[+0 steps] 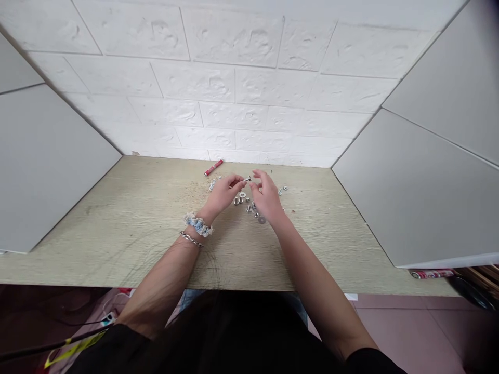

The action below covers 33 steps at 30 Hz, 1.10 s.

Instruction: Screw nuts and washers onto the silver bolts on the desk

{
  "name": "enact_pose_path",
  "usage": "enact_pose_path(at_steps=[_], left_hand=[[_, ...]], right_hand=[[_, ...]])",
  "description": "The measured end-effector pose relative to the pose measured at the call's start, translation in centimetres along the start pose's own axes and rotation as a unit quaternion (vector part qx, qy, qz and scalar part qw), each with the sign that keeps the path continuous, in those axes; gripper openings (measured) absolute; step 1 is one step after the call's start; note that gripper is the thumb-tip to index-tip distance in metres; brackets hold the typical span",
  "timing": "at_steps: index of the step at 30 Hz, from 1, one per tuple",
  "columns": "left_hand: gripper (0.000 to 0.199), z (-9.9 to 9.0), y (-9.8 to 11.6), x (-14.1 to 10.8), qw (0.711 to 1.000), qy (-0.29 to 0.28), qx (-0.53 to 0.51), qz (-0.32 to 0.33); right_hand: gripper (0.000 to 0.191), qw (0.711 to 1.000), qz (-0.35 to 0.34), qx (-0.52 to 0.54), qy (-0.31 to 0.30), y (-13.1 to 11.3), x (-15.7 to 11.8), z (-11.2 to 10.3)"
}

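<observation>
Fingers of my left hand [224,193] are pinching what looks like a small bolt [247,179] right at the tips, one end poking toward my other hand. My right hand's [267,197] fingers are hanging parted and loosely curved just beside that end; can't tell if any are touching it. Loose screws [236,201] and a ring washer [242,195] are lying on the table [249,259] nearer me than the left fingertips, and a red tube [213,167] is resting beyond those fingers. What's worrying me: I'm holding so little of the bolt that a bump from the right fingers could be sending it into that pile, where it'd be blending right in. A sloppy right palm could also be scattering the flat washer [262,220] beside it.
</observation>
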<state>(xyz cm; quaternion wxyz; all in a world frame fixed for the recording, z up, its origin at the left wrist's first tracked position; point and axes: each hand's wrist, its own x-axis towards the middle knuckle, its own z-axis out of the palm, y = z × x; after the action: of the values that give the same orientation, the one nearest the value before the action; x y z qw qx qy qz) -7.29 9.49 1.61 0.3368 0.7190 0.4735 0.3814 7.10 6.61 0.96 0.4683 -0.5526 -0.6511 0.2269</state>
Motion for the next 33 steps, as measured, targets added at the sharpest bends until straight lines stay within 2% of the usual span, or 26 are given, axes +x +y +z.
enact_pose_path(at_steps=[2, 5, 11, 14, 16, 20, 22, 30, 33], left_hand=[[0.025, 0.1, 0.0, 0.0, 1.0, 0.004, -0.012, 0.001], [0.025, 0.2, 0.2, -0.2, 1.0, 0.0, 0.005, 0.007], [0.029, 0.2, 0.6, -0.5, 0.997, -0.017, 0.065, 0.022], [0.029, 0.2, 0.4, -0.5, 0.998, -0.013, 0.051, 0.025], [0.026, 0.2, 0.2, -0.4, 1.0, -0.002, 0.022, 0.02], [0.026, 0.3, -0.2, -0.3, 1.0, 0.016, -0.007, 0.009], [0.024, 0.3, -0.3, -0.2, 0.999, 0.032, 0.003, 0.005], [0.013, -0.1, -0.5, 0.2, 0.987, 0.152, 0.045, 0.007], [0.014, -0.7, -0.6, 0.3, 0.982, 0.184, 0.035, -0.018]], right_hand=[[0.036, 0.998, -0.05, -0.041, 0.017, 0.1, -0.1, -0.1], [0.028, 0.989, -0.104, -0.109, 0.011, 0.2, -0.2, -0.1], [0.018, 0.972, -0.131, -0.194, -0.003, 0.4, -0.3, 0.0], [0.014, 0.977, -0.102, -0.185, 0.009, 0.4, -0.1, -0.1], [0.012, 0.985, -0.056, -0.16, 0.015, 0.5, 0.1, -0.3], [0.009, 0.992, 0.067, -0.106, -0.017, 1.2, 0.6, -0.5], [0.008, 0.989, 0.093, -0.11, -0.031, 1.6, 0.8, -0.5], [0.015, 0.968, 0.05, -0.225, -0.104, 2.0, 0.6, -0.1], [0.019, 0.957, 0.052, -0.261, -0.119, 1.9, 0.5, -0.1]])
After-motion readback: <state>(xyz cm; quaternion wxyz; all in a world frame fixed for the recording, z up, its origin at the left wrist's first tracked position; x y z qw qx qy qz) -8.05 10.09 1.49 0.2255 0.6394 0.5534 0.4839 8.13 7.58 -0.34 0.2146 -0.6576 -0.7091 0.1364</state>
